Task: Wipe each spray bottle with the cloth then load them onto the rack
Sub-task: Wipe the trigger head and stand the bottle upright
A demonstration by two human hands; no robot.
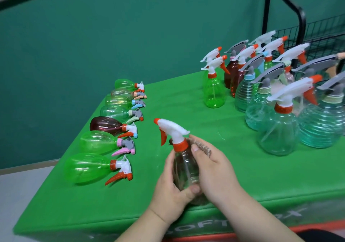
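Your left hand (171, 183) is curled round the lower body of the clear spray bottle (183, 165), which is upright over the table's (168, 96) front edge. Your right hand (214, 167) presses the cloth (202, 146) against its neck and side, probably pinched under the fingers. The bottle looks empty, so it's light, thin-walled and slick: grip the body, not the trigger, for the rack (317, 30) at the back right corner.

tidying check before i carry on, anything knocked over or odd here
Seven lying bottles line the table's left side while the standing bottles sit right. The row is neat, so likely deliberate. No spill or damage shows.
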